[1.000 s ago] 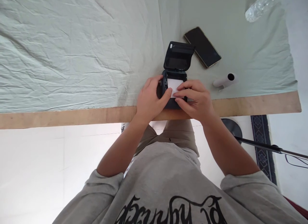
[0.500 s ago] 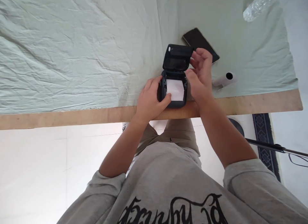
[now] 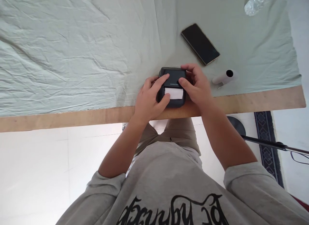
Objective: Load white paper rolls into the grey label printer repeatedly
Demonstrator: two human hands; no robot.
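A small dark label printer (image 3: 172,78) sits at the table's front edge with its lid down. White paper (image 3: 175,93) shows below the lid, across the printer's front. My left hand (image 3: 151,97) grips the printer's left side, its index finger on the lid and its thumb at the left end of the paper. On the right side, my right hand (image 3: 196,84) holds the printer, thumb on the lid and the other fingers round the far right corner. Those fingertips are partly hidden.
Beyond the printer lies a black phone (image 3: 200,44). A white paper roll (image 3: 223,77) rests to the right of my right hand. At the far right is a clear plastic bottle (image 3: 257,4). The wooden table edge (image 3: 72,117) runs along the front of the green cloth (image 3: 96,57).
The printer's lid has swung from raised to down over the paper. My right hand has come down with it, and my left index finger now lies on the lid.
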